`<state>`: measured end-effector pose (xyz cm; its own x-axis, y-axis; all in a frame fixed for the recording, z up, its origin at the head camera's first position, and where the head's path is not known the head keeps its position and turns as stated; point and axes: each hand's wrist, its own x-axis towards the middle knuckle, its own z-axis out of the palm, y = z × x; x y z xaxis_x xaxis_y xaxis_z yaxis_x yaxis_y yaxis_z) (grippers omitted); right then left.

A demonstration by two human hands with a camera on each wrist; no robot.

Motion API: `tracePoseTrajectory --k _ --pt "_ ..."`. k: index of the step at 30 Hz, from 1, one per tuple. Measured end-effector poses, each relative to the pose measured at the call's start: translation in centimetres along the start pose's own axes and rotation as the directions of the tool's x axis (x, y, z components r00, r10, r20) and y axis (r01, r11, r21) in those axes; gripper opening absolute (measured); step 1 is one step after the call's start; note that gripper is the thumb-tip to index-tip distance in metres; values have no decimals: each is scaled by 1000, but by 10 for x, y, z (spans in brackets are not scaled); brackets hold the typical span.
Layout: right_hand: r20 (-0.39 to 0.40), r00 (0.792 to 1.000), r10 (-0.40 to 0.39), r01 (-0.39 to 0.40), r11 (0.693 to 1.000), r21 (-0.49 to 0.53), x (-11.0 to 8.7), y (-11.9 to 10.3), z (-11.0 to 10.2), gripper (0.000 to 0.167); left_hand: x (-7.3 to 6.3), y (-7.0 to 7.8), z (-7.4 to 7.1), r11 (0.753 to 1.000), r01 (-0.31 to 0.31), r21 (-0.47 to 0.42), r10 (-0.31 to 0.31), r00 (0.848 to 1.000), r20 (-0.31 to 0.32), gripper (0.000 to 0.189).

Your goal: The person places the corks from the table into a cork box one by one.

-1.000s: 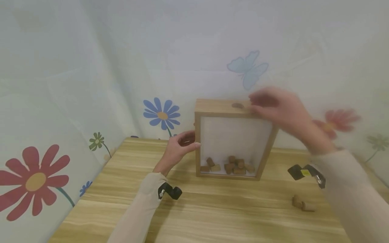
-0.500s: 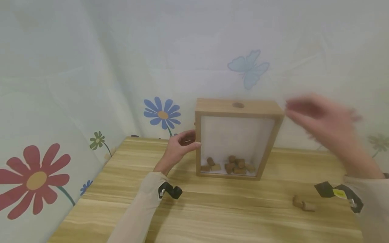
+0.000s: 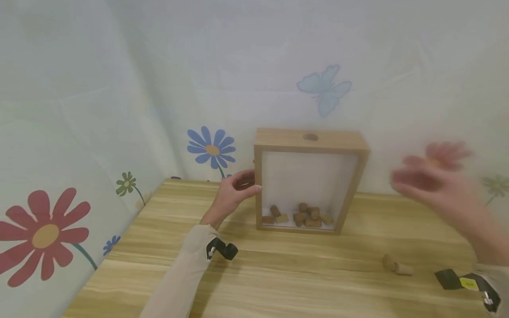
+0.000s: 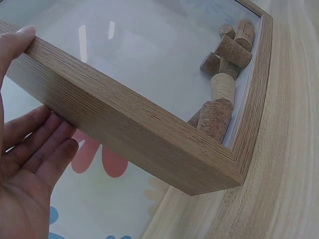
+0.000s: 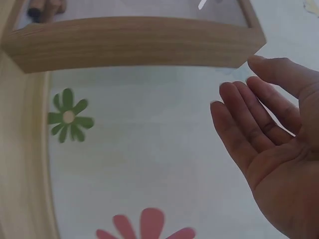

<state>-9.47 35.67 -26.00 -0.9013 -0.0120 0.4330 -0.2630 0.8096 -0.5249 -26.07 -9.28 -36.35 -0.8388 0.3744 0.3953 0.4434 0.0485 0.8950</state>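
A wooden shadow box (image 3: 312, 148) with a clear front and a dark round hole (image 3: 310, 137) in its top stands upright on the table. Several corks (image 3: 313, 223) lie along its bottom inside. My left hand (image 3: 234, 194) holds the box's left side, thumb on the front frame and fingers (image 4: 42, 144) reaching the rear edge. To the right of the box, my right hand (image 3: 441, 190) is in the air, blurred in the head view. Its fingers (image 5: 244, 119) are loosely bent in the right wrist view, with nothing in them.
Two loose corks (image 3: 403, 268) lie on the wood-grain table (image 3: 286, 274) at the front right, below my right hand. Behind the table hangs a pale cloth (image 3: 258, 66) printed with flowers and a butterfly. Each wrist wears a black camera mount (image 3: 220, 249).
My right hand has left the top of the box, moving right and then down toward the loose corks. The left hand and the box have stayed in place.
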Motion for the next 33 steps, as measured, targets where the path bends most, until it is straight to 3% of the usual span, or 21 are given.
tracePoseTrajectory --k 6,14,19,28,33 --pt "144 989 39 -45 998 39 -14 34 16 38 0 -1 1 1000 13 -2 -13 1000 -5 59" --pt "245 969 -20 -12 992 126 -30 63 36 36 -1 1 2 1000 7 8 -7 1000 -9 59" --pt "336 942 -10 -32 992 118 -38 78 45 36 -1 2 1 1000 14 11 -14 1000 -9 59" --pt "419 884 -206 103 961 256 -44 104 60 26 0 2 0 1000 10 15 -10 1000 -4 60" --pt "460 866 -198 120 974 192 -48 103 63 24 0 2 0 1000 11 18 -11 1000 -4 60"
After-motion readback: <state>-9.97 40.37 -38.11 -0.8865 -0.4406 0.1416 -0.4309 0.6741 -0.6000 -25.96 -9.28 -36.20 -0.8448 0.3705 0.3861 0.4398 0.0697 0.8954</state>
